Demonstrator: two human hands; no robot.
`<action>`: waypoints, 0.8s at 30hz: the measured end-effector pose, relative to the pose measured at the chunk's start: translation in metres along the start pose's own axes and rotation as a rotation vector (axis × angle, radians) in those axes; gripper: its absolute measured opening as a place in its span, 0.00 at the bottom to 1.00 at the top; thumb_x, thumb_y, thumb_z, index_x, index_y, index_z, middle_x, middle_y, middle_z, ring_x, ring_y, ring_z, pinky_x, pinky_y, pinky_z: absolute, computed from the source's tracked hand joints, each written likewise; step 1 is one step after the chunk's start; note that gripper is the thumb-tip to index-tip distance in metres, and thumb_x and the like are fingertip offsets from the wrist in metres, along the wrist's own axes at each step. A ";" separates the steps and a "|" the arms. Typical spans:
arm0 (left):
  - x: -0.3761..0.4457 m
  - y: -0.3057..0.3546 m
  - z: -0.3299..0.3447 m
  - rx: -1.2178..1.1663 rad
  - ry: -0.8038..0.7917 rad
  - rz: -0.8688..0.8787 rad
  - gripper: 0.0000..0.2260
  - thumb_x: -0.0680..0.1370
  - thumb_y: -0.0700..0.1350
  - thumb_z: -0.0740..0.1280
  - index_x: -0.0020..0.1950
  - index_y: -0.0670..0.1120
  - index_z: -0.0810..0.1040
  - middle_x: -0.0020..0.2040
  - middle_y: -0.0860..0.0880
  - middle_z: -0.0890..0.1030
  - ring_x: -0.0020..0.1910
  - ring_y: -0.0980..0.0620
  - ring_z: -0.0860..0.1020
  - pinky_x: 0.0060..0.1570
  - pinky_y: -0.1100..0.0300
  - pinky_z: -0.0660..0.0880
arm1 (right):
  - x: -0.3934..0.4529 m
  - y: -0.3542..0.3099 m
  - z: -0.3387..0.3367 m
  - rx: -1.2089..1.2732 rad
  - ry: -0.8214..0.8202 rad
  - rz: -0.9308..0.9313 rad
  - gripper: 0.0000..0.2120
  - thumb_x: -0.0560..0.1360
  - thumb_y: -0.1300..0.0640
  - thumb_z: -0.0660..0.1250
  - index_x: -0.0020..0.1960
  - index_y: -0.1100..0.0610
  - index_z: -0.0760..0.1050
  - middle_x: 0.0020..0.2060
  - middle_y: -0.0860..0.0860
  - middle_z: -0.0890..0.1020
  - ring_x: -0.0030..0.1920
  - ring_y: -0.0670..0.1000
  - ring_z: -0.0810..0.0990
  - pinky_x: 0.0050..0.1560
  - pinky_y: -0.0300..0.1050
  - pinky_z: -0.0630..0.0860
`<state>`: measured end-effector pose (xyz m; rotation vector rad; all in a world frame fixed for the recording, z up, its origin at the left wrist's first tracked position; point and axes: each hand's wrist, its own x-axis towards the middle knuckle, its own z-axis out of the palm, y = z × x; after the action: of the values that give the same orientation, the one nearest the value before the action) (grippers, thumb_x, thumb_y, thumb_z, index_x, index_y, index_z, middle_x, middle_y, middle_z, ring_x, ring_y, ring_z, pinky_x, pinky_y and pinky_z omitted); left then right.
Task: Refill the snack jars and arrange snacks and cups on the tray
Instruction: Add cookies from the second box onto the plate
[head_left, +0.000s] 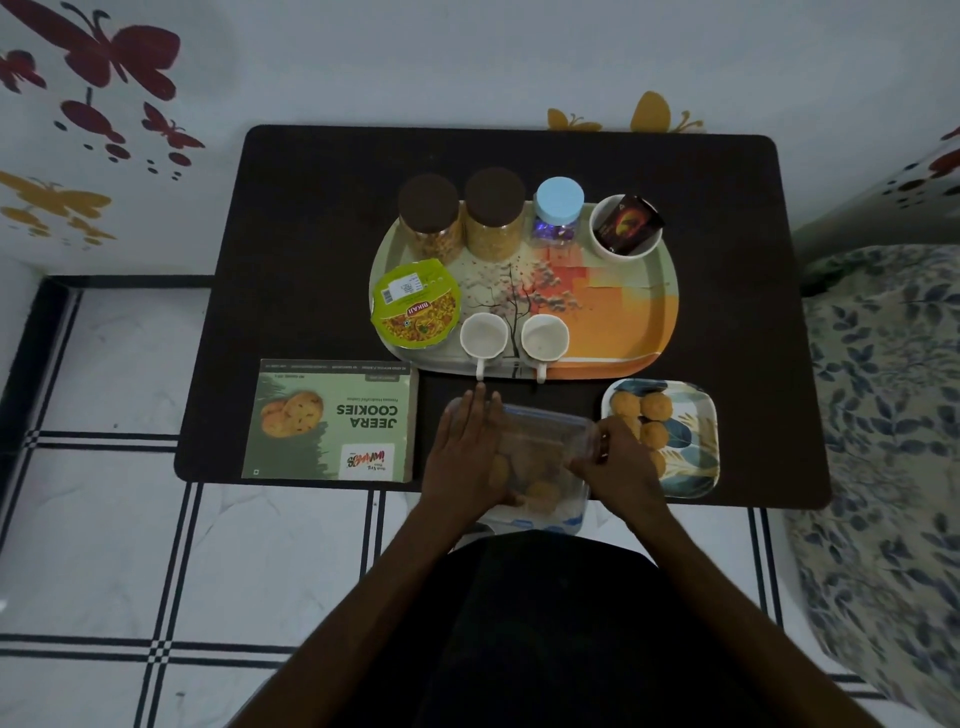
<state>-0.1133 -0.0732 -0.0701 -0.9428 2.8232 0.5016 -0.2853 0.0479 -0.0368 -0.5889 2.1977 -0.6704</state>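
Left of my hands, the green box (332, 420) reads "JEERA COOKIES", upside down to me; its red logo is too blurred, perhaps a brand name. Beyond it, the cup lid (416, 304) says "BIKAJI".

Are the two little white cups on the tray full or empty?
Empty, it seems. Both cups stand upright on the tray, and looking down into them you see only pale insides, no drink or snacks.
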 end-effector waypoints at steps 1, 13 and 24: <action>0.000 0.001 0.002 -0.002 0.003 -0.008 0.53 0.60 0.63 0.77 0.76 0.35 0.64 0.75 0.34 0.66 0.75 0.37 0.66 0.72 0.40 0.65 | -0.001 -0.004 0.001 -0.024 0.023 -0.027 0.17 0.69 0.59 0.76 0.49 0.55 0.69 0.36 0.45 0.75 0.38 0.50 0.75 0.35 0.46 0.68; -0.015 -0.010 0.008 0.093 -0.114 0.088 0.63 0.57 0.77 0.69 0.81 0.43 0.51 0.79 0.34 0.49 0.78 0.30 0.50 0.69 0.28 0.57 | 0.005 -0.023 -0.005 -0.156 0.066 -0.090 0.15 0.74 0.58 0.69 0.52 0.53 0.63 0.37 0.47 0.74 0.39 0.55 0.75 0.39 0.50 0.72; -0.015 -0.003 0.006 0.070 -0.168 0.022 0.64 0.57 0.76 0.71 0.81 0.46 0.46 0.80 0.33 0.50 0.78 0.31 0.48 0.72 0.30 0.52 | -0.001 -0.014 -0.029 0.215 -0.251 0.142 0.19 0.69 0.63 0.77 0.53 0.56 0.70 0.49 0.58 0.82 0.49 0.55 0.84 0.46 0.59 0.83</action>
<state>-0.0997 -0.0647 -0.0729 -0.8161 2.6844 0.4588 -0.3042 0.0453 -0.0108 -0.3793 1.8860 -0.7051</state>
